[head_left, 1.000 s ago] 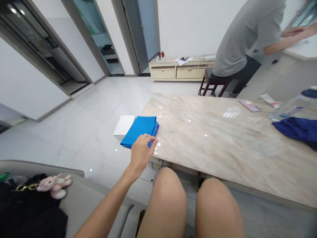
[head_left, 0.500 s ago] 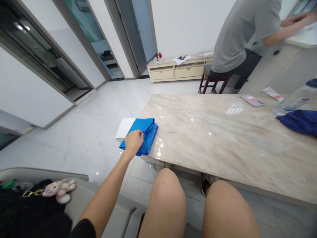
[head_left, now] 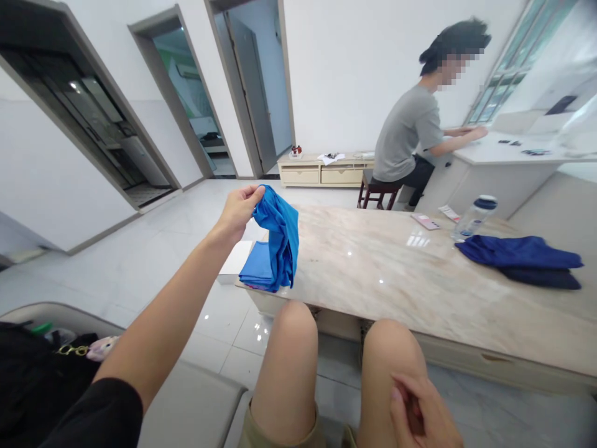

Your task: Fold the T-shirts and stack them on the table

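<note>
My left hand (head_left: pixel 240 214) pinches one end of a bright blue cloth (head_left: pixel 283 236), lifted and hanging over the near left corner of the marble-topped table (head_left: pixel 373 280). Whether the cloth is a garment cannot be told. Below it lies a stack of folded blue fabric (head_left: pixel 256 267), partly hidden by the hanging cloth. Beside the stack, to the left, is a white box-like object (head_left: pixel 232 261). My right hand (head_left: pixel 424 410) hovers low by my right knee, fingers loosely curled and slightly apart, with nothing visible in them.
On the table's right lie a dark blue cloth (head_left: pixel 517 255), a water bottle (head_left: pixel 476 218) and a pink phone (head_left: pixel 425 221). Beyond, a person (head_left: pixel 405 137) sits on a stool at a white counter (head_left: pixel 504 149). A low cabinet (head_left: pixel 321 173) lines the wall. A black bag (head_left: pixel 28 379) rests left.
My left hand has raised the blue cloth off the stack, so it now hangs down. My right hand has come into view at the bottom. The view has tilted up.
</note>
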Available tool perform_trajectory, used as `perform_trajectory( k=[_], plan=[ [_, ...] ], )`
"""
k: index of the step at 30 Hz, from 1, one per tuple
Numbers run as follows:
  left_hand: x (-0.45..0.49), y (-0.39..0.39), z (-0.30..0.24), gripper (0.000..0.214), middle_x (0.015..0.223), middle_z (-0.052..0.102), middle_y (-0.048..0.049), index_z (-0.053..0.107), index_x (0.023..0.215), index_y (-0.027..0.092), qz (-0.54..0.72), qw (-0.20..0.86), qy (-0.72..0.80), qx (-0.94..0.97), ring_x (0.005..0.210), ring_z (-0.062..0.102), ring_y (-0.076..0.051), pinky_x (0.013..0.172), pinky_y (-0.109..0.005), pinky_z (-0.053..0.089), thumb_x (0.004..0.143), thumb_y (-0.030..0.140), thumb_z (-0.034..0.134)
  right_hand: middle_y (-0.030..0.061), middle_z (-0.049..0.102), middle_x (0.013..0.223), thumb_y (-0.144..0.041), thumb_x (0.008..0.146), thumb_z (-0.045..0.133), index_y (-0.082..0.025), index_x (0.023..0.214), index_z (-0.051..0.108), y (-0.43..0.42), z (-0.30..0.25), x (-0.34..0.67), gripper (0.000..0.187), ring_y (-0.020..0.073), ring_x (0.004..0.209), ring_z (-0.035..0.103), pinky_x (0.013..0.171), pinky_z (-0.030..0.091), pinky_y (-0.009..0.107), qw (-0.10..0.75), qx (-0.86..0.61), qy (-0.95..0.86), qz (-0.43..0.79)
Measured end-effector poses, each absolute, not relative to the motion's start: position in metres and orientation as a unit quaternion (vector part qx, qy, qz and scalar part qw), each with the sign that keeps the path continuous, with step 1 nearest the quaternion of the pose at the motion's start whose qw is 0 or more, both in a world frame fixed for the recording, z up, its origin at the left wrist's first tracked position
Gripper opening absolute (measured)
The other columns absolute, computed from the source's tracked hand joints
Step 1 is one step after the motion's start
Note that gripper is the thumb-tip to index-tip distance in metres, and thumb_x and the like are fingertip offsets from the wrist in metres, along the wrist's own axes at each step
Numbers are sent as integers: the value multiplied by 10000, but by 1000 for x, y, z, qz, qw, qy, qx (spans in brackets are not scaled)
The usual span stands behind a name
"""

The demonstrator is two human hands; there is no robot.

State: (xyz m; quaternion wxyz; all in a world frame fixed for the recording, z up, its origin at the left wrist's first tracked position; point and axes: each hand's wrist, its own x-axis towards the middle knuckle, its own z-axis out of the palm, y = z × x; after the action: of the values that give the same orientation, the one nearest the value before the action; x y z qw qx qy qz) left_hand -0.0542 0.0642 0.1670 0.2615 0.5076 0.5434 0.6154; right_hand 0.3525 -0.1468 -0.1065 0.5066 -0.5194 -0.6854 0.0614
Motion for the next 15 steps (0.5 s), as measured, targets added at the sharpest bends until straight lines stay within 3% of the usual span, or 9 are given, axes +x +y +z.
perform_trajectory(
  k=[3,5,9,11,15],
  plan=[
    [-26,46,213,446,761,749,-41,752,850,184,607,309,494,541,652,673,-171,596,-267,552,790,588,930,107,799,1143,-401,1072,587,-245,1233,747,-123,-59,338,276,265,958,779,854,659,402,497,-505,-702,65],
    [-6,37,236,434,770,756,-47,751,851,185,599,321,477,557,683,701,-187,618,-280,584,797,573,940,121,777,1170,-408,1099,542,-233,1319,715,-107,-25,324,330,274,1032,752,938,641,445,487,-497,-713,88],
    [27,19,269,369,757,744,-36,754,879,170,589,326,464,576,687,718,-182,644,-280,608,873,508,903,142,725,1329,-437,1057,635,-245,1482,632,-78,27,290,467,317,1238,676,1076,585,504,480,-467,-738,87],
    [38,10,280,357,749,739,-30,753,891,164,589,322,458,582,679,717,-180,642,-278,608,891,493,890,148,723,1335,-375,1033,642,-217,1438,654,-66,40,279,435,323,1262,658,1105,561,504,495,-453,-737,82],
    [43,-6,291,359,728,735,-21,754,895,166,597,303,459,584,677,718,-193,622,-276,594,882,493,902,129,776,1102,-260,1023,549,-200,1124,752,-47,47,281,235,301,1059,699,972,563,432,480,-482,-728,85]
  ],
)
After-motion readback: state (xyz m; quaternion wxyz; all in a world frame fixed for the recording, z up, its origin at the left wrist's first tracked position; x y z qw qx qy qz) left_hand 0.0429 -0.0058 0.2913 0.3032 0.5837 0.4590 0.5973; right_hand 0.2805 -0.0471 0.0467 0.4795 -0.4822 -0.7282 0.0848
